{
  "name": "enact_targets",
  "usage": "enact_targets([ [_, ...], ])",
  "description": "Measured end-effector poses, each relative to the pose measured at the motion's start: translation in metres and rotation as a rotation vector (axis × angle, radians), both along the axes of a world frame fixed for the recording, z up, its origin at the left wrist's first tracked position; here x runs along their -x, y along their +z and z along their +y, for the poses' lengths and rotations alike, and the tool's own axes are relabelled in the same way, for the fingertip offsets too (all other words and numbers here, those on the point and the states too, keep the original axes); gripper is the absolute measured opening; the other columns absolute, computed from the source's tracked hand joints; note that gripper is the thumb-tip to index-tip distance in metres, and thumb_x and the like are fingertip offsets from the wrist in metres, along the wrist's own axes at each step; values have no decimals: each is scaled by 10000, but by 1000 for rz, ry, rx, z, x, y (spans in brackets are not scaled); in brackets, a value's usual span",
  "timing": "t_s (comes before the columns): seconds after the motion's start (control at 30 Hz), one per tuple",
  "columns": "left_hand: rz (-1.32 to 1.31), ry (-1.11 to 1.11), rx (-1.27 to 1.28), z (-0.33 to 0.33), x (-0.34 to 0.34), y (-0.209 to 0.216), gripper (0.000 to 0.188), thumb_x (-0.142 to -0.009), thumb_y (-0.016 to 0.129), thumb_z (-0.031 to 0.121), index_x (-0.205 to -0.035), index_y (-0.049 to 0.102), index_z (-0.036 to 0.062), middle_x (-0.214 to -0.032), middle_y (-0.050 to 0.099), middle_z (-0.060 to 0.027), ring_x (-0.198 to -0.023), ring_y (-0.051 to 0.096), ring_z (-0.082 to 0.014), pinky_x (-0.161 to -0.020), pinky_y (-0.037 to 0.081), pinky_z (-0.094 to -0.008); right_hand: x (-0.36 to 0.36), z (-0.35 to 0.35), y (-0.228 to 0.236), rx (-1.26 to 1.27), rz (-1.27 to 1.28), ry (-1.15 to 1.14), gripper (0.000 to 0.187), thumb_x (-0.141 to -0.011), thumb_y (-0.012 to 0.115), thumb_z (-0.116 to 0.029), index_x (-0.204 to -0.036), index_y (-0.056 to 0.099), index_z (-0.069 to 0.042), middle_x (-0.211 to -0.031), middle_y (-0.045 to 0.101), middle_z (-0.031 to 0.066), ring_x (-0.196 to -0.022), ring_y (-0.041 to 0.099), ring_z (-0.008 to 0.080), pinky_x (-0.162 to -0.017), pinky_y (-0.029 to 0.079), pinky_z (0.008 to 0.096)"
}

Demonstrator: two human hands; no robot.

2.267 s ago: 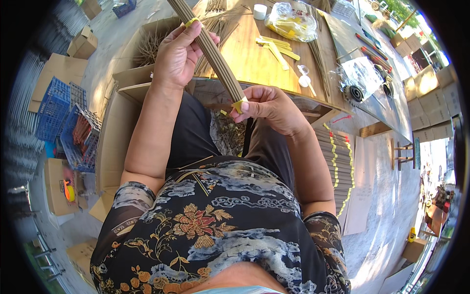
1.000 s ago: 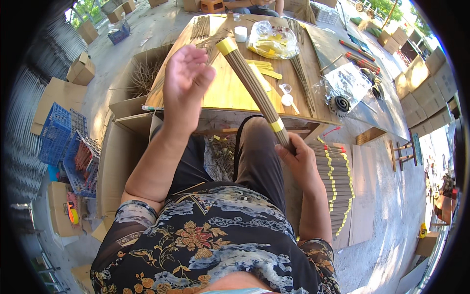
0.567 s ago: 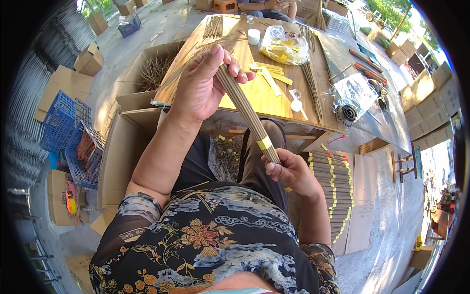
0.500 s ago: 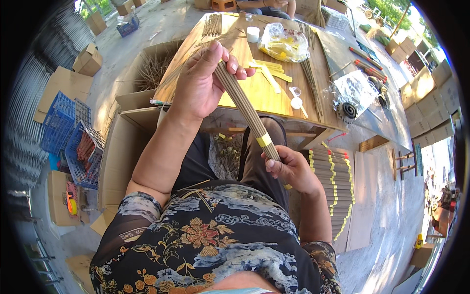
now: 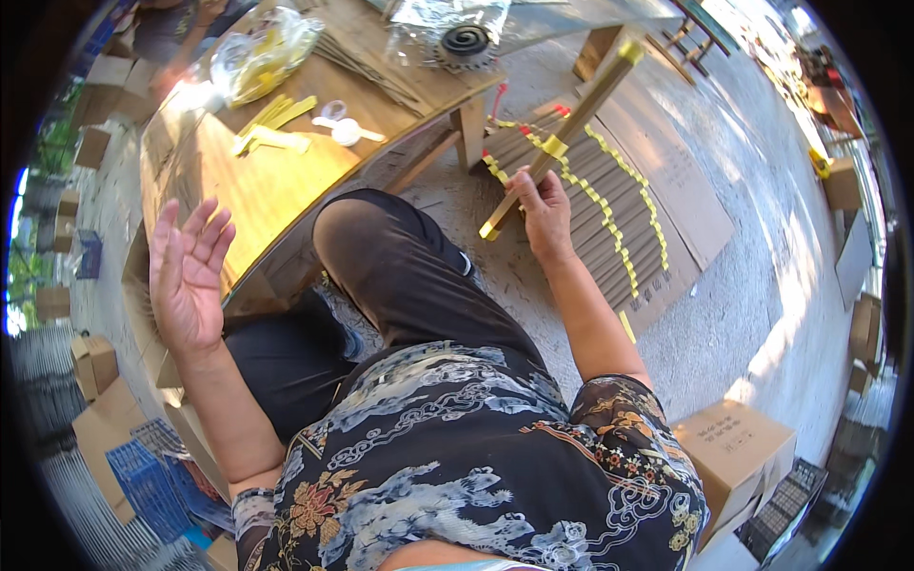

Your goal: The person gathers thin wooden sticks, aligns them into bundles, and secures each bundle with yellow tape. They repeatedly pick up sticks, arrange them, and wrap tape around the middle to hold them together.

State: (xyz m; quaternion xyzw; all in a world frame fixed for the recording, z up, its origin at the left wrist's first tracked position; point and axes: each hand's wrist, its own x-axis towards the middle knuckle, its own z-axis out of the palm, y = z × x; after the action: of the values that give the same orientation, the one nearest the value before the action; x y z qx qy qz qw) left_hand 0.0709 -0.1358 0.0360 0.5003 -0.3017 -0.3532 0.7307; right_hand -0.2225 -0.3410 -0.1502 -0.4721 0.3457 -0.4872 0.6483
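My right hand (image 5: 546,214) is closed around a bundle of thin brown sticks (image 5: 592,103), gripping it toward its lower end. The bundle slants up to the right, with yellow bands at its middle and both ends. It is held above a row of similar bundles (image 5: 581,262) laid side by side on a flat cardboard sheet (image 5: 700,214). My left hand (image 5: 190,281) is raised at the left, palm up and fingers spread, with nothing in it. It is nearest the front left edge of the wooden table (image 5: 276,190).
On the table lie yellow strips (image 5: 276,126), a white roll of tape (image 5: 345,131), a plastic bag with yellow pieces (image 5: 262,62) and a dark coil (image 5: 465,43). A cardboard box (image 5: 733,457) stands at the lower right, and blue crates (image 5: 148,481) at the lower left. Another person's arm (image 5: 195,33) shows beyond the table.
My view has turned to the right. My left hand has let go of the bundle and opened. My right hand has carried the bundle right, over the row on the floor.
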Motion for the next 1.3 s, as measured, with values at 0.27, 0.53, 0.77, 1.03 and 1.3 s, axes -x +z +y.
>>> enact_targets([
  [0.27, 34, 189, -315, -9, -37, -46, 368, -884, 480, 118, -1204, 352, -14, -1062, 544, -230, -974, 568, -272, -873, 466, -369, 56, -86, -162, -334, 814, -334, 417, -801, 578, -390, -699, 538, 12, -679, 600, 126, -630, 572, 234, -609, 445, 345],
  [0.53, 24, 379, -513, 12, -66, -56, 355, -894, 459, 90, -1215, 353, -17, -1034, 563, -208, -915, 597, -247, -826, 502, -334, 21, -169, -224, -400, 1124, -468, 501, -742, 587, -424, -764, 595, 76, -782, 610, 241, -800, 590, 357, -753, 438, 398],
  [0.77, 34, 476, -631, 28, -83, -64, 322, -894, 459, 93, -1187, 383, -17, -1006, 576, -190, -893, 604, -237, -821, 507, -336, -7, -194, -238, -560, 1221, -389, 578, -741, 604, -432, -993, 566, 87, -1048, 557, 271, -1013, 531, 369, -885, 401, 398],
  [1.03, 14, 564, -601, 65, -98, -69, 318, -891, 471, 107, -1171, 398, -25, -1018, 570, -197, -896, 600, -244, -822, 503, -343, 14, -202, -295, -361, 1323, -234, 250, -700, 545, -185, -672, 587, 59, -561, 590, 166, -480, 596, 266, -518, 478, 356],
  [1.3, -2, 1005, -446, 177, -85, -87, 172, -846, 548, 128, -958, 515, 2, -811, 602, -111, -758, 615, -219, -700, 509, -323, 22, -92, -250, 46, 1283, 197, 372, -776, 605, -355, -560, 501, -70, -529, 533, 40, -484, 502, 132, -417, 382, 290],
])
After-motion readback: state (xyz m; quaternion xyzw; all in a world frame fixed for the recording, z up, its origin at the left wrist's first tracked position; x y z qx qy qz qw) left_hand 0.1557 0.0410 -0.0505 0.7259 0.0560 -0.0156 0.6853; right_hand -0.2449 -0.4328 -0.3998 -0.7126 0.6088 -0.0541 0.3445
